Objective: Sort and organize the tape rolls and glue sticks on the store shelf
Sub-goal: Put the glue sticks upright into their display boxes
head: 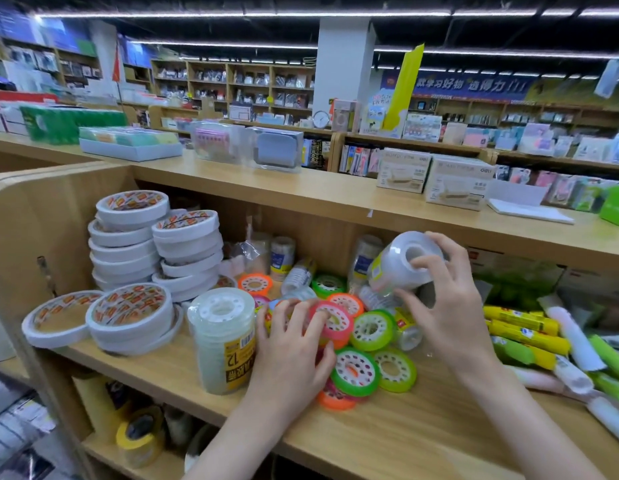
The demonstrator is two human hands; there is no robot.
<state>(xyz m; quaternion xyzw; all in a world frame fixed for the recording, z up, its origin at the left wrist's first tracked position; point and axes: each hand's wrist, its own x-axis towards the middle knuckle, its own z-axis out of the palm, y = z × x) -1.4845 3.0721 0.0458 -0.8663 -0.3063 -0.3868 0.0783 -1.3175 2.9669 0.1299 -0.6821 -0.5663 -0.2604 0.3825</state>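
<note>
My right hand (446, 303) grips a clear wrapped pack of tape rolls (401, 261), lifted and tilted above the shelf (387, 431). My left hand (294, 344) rests among small colourful tape rolls, its fingers curled round a pink roll (330, 322). Green rolls (372, 329) and an orange roll (336, 400) lie loose around it. An upright clear pack of tape (221, 337) stands just left of my left hand. White double-sided tape rolls (128, 237) are stacked at the left. Yellow and green glue sticks (526, 336) lie in a heap at the right.
The shelf's wooden side panel (31, 237) closes off the left end. The top board (301, 192) overhangs the compartment and carries boxes. More wrapped tape packs (282, 254) stand at the back. Brown and yellow tape rolls (140, 434) sit on the shelf below.
</note>
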